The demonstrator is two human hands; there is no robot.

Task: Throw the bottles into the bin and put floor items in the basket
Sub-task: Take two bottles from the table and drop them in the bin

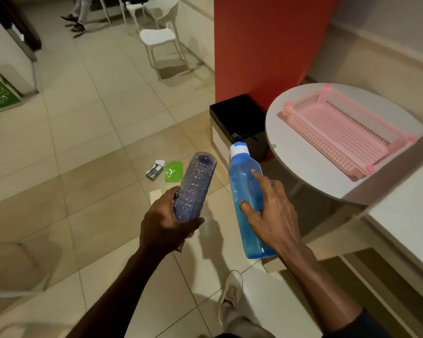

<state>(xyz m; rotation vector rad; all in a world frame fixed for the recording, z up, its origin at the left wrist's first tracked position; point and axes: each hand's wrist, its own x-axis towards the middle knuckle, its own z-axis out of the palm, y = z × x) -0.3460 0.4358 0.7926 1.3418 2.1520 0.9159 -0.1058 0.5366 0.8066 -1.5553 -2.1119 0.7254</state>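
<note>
My left hand [166, 223] grips a clear ribbed bottle [195, 184] by its neck end, base pointing away from me. My right hand [269, 213] holds a blue bottle [244, 189] with a white cap, fingers wrapped round its middle. Just beyond both bottles stands a black bin [237, 118] against the red pillar. A pink basket [344, 125] sits on the round white table [300, 164] to the right. On the floor lie a green lid [174, 172], a small grey pack [154, 170] and a pale card [156, 195].
The red pillar [266, 45] rises behind the bin. A white chair [161, 40] stands farther back, with a person's legs [80, 13] beyond it. A white counter edge [410, 223] runs along my right. My foot [231, 289] shows below.
</note>
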